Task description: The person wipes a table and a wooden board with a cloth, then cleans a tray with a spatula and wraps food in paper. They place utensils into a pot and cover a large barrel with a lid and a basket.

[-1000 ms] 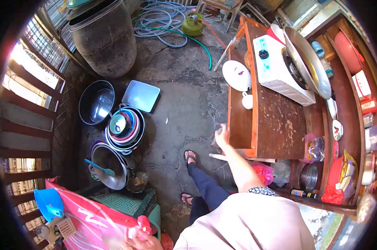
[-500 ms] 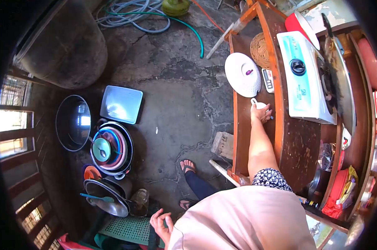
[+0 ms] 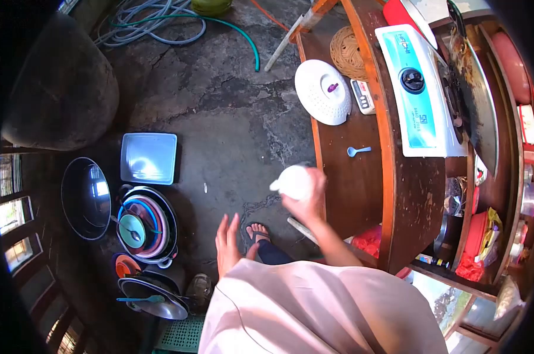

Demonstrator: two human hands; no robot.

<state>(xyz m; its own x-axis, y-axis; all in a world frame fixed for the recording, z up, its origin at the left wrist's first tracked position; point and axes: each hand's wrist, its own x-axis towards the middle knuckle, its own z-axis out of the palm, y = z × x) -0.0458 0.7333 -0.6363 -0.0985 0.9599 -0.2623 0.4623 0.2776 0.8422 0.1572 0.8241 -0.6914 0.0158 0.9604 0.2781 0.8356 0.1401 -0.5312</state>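
Note:
My right hand point(image 3: 312, 197) grips a white cup point(image 3: 295, 182) and holds it in the air, left of the shelf's edge. The cup is blurred, with a small part like a handle sticking out to the left. My left hand point(image 3: 226, 245) is raised in front of my body, its fingers stretched out and nothing in them. On the brown lower shelf point(image 3: 349, 189) lies a small light-blue spoon point(image 3: 359, 151). Farther back there are a white domed cover point(image 3: 321, 91) with a purple knob, a small white scale point(image 3: 363, 97) and a woven basket point(image 3: 348, 53).
A gas stove point(image 3: 413, 88) stands on the upper shelf, a blackened pan point(image 3: 476, 94) beside it. On the floor at left are a pale-blue tray point(image 3: 149, 158), a dark basin point(image 3: 87, 197), stacked bowls point(image 3: 146, 224) and a wok point(image 3: 155, 298). Hoses point(image 3: 155, 26) lie at the back.
My right hand has lifted the white cup off the lower shelf and carried it left, uncovering the blue spoon. My left hand has risen. The view has shifted.

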